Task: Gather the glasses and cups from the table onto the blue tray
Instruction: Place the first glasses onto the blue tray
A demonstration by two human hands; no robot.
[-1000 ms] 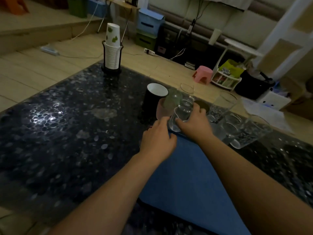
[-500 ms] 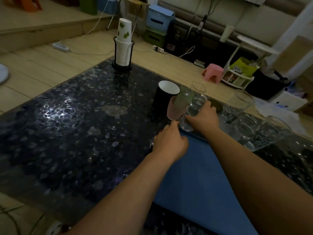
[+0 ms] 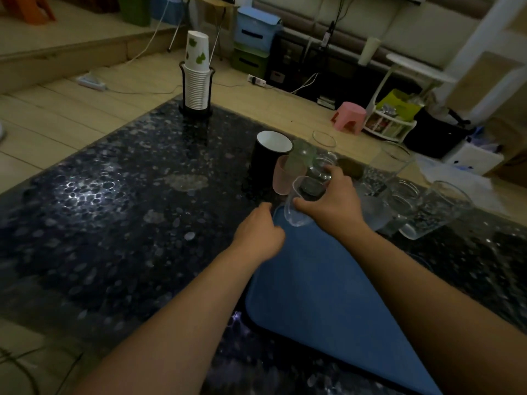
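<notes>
At far corner of blue tray point(image 3: 328, 286), right hand point(image 3: 333, 206) is gripping clear glass point(image 3: 299, 206) by wall; thin, slick, breakable; left hand point(image 3: 261, 235) is curling on tray rim.

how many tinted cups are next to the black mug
2: a pink cup just right of the black mug, and a green cup behind it. The right hand may hide more.

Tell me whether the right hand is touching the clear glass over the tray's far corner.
Touching. The head view shows the right hand with its fingers wrapped round the clear glass.
</notes>
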